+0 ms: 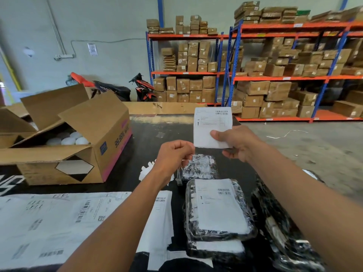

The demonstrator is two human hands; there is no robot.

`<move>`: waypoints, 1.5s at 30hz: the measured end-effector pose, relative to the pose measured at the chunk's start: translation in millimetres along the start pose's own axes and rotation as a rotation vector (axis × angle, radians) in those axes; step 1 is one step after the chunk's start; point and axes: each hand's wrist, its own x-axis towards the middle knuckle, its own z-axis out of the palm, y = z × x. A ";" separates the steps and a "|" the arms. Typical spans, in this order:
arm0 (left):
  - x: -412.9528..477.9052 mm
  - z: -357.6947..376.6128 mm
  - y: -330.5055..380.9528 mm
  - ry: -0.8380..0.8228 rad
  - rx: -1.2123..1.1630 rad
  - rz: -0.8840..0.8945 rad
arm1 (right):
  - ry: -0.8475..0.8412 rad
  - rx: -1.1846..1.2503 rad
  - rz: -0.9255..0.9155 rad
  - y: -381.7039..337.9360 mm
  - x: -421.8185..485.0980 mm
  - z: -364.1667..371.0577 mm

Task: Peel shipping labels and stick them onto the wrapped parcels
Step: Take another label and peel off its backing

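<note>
Black table (pixel 127 179), lower frame. On it, lower centre, a black plastic-wrapped parcel (pixel 220 234) already carries a label. Smaller bare wrapped parcel (pixel 199 166) sits below the hands. White printed shipping label (pixel 212 126) is upright mid-frame. Right hand (pixel 238 143) grips its lower-right edge, left hand (pixel 173 154) pinches its lower-left corner.

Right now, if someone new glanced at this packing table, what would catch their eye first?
Probably the white shipping label held up at centre, gripped by the right hand while the left hand pinches its lower corner. Just below lies a wrapped parcel already labelled, and an open cardboard box sits at the left.
</note>
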 end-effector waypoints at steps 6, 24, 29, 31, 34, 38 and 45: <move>-1.0 4.8 3.4 -0.040 0.013 0.016 | 0.007 -0.001 0.016 0.9 -0.3 -2.4; -4.5 21.7 8.0 -0.156 -0.183 -0.082 | -0.331 -0.081 -0.076 13.5 -12.0 -10.4; -1.8 27.9 10.6 -0.081 -0.035 -0.023 | -0.342 -0.067 -0.090 12.7 -12.3 -17.6; -1.3 30.3 11.9 -0.064 0.012 0.005 | -0.330 -0.054 -0.083 13.2 -11.7 -20.2; -0.3 33.8 13.6 -0.054 0.068 0.045 | -0.319 -0.039 -0.077 14.5 -11.7 -23.8; 1.5 37.7 15.8 -0.043 0.121 0.085 | -0.310 -0.024 -0.077 14.4 -13.0 -27.5; 0.4 44.9 21.6 -0.050 0.153 0.106 | -0.268 -0.012 -0.067 11.9 -10.0 -30.8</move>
